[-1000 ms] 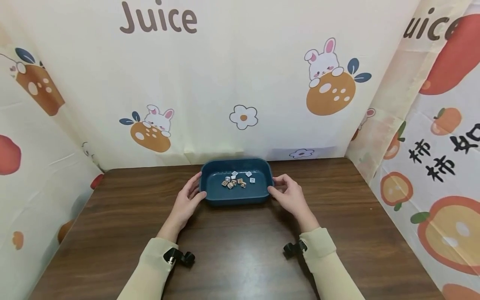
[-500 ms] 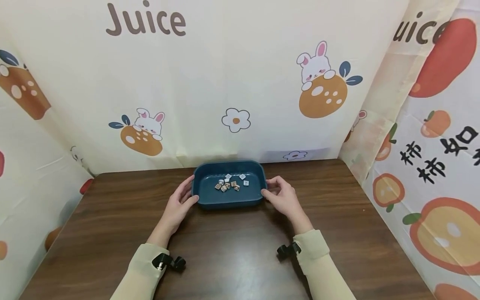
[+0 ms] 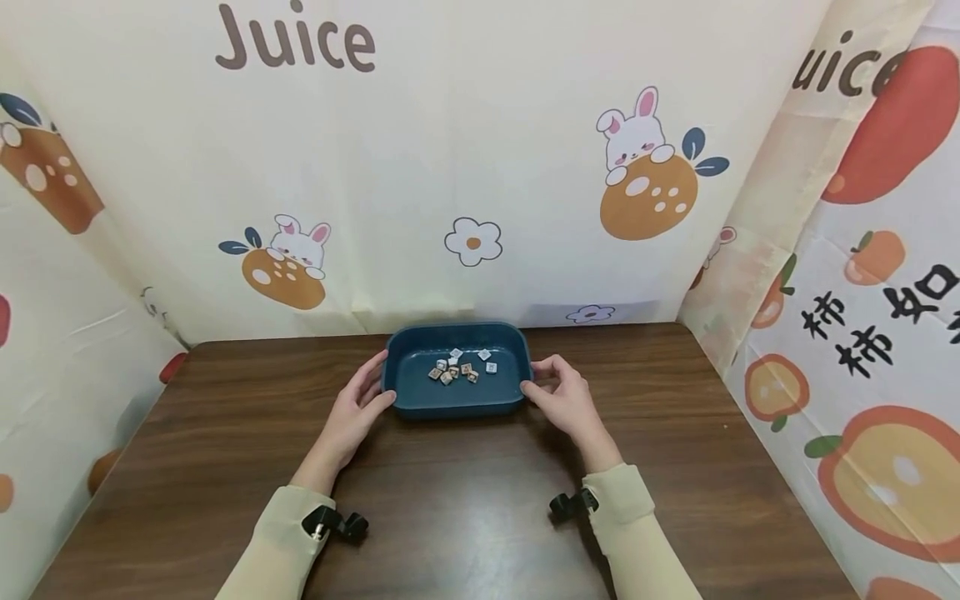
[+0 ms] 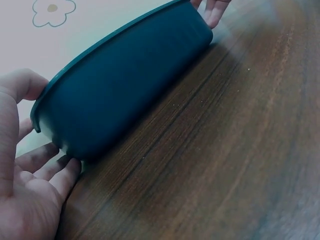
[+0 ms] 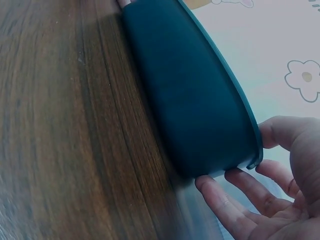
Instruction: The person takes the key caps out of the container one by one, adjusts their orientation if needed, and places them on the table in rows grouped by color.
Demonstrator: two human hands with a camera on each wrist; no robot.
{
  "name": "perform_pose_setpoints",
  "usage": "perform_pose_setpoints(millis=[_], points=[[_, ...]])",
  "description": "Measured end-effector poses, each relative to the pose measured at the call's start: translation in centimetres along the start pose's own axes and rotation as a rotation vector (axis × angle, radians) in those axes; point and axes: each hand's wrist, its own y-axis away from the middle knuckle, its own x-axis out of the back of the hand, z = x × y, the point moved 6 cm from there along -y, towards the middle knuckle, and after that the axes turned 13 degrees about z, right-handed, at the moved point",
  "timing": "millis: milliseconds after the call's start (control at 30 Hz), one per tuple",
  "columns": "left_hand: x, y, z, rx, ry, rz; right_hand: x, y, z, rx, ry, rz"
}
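At the back of the table, a dark teal rectangular dish (image 3: pixel 416 402) with rounded corners sits against the backdrop. Small white and tan cubes (image 3: pixel 453 367) with dark marks on their faces lie inside it, mostly bunched left of its middle. My left hand (image 3: pixel 356 418) holds the dish's left end, thumb at the rim and fingers against the end wall (image 4: pixel 115 85). Its right end is held the same way by my right hand (image 3: pixel 567 404). In the right wrist view, the fingertips (image 5: pixel 207 184) touch the lower end wall, close over the tabletop.
The brown wood-grain table (image 3: pixel 457 492) stretches in front of the dish. A cream printed cloth (image 3: pixel 397 167) stands right behind the dish, and more printed cloth (image 3: pixel 907 333) hangs at the right side. Black wrist mounts (image 3: pixel 335 525) sit on both cuffs.
The head view has shifted, so that everything appears slightly further left than one second ago. Both hands keep their hold on the dish, and the cubes lie as before.
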Motion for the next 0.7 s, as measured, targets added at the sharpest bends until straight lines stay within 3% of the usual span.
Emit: perform_pose_setpoints(millis=[433, 700], points=[[0.0, -0.1, 0.1, 0.008, 0.003, 0.002, 0.3, 0.2, -0.7, 0.022, 0.045, -0.019], [0.0, 0.1, -0.1, 0.017, 0.009, 0.002, 0.9, 0.2, -2.5, 0.17, 0.209, 0.02]])
